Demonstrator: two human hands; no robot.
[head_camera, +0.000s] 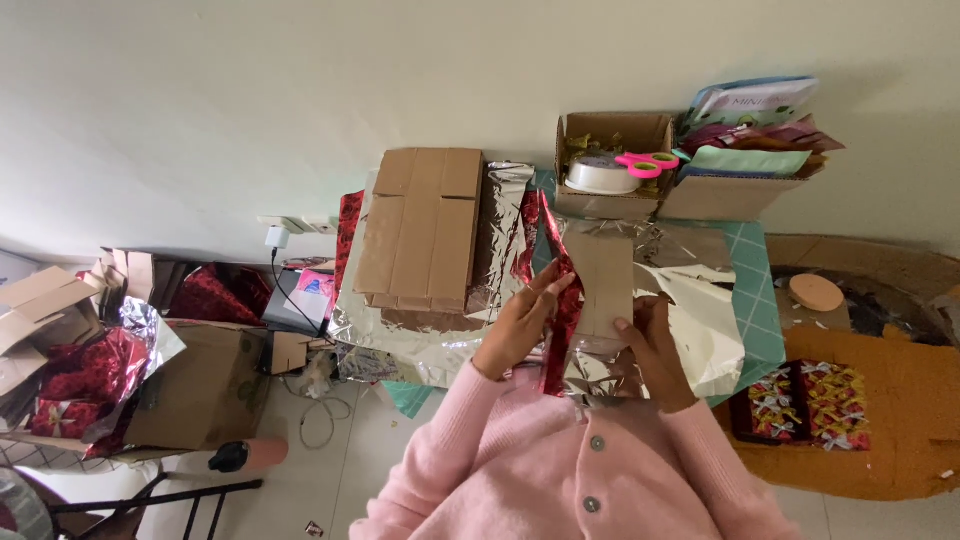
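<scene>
We are holding small cardboard box (603, 282) between both hands, close over desk (765, 290) edge. Left hand (520, 325) pinching red foil strip (562, 300) against box's left side; right hand (655, 345) gripping lower right corner. Strip's long axis running near-to-far. Flat cardboard stack (420, 228) lying beyond, left.

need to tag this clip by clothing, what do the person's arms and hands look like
Both arms are covered to the wrist by long sleeves of a soft pink knitted cardigan with round grey buttons down the front. The left hand and right hand are bare: no gloves, and no rings or watch can be made out.
</scene>
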